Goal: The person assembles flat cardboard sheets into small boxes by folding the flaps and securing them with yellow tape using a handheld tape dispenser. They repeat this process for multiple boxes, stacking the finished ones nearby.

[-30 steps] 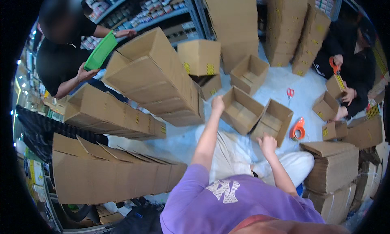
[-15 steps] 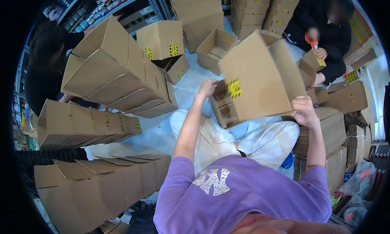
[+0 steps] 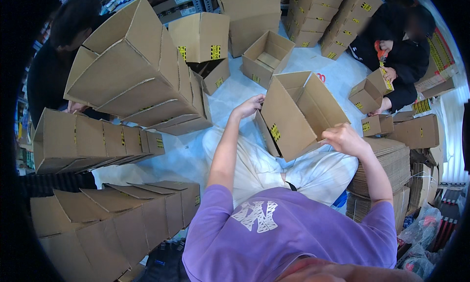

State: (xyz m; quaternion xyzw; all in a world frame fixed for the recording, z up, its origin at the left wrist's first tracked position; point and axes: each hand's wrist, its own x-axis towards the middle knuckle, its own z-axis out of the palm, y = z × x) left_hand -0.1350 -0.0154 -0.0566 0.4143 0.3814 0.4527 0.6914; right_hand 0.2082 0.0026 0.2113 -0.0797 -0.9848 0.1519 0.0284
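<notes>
An open-topped brown cardboard box [image 3: 286, 123] with a yellow-and-black label stands tilted in front of my crossed legs. The edge of a second cardboard box [image 3: 266, 135] shows along its left side; whether one sits inside the other I cannot tell. My left hand [image 3: 249, 106] is closed at the left rim, its fingertips partly hidden behind the cardboard. My right hand [image 3: 346, 138] has its fingers bent over the near right corner of the labelled box.
Rows of nested boxes [image 3: 142, 81] stand on my left, with flat cardboard stacks [image 3: 382, 167] at my right. An open box [image 3: 267, 59] and red-handled scissors [image 3: 321, 77] lie ahead. One person [image 3: 406, 42] tapes a box at far right; another [image 3: 63, 52] is far left.
The labelled box has come down and tipped so its opening now faces up. My right hand has shifted slightly left and down on its edge. The view has shifted a little.
</notes>
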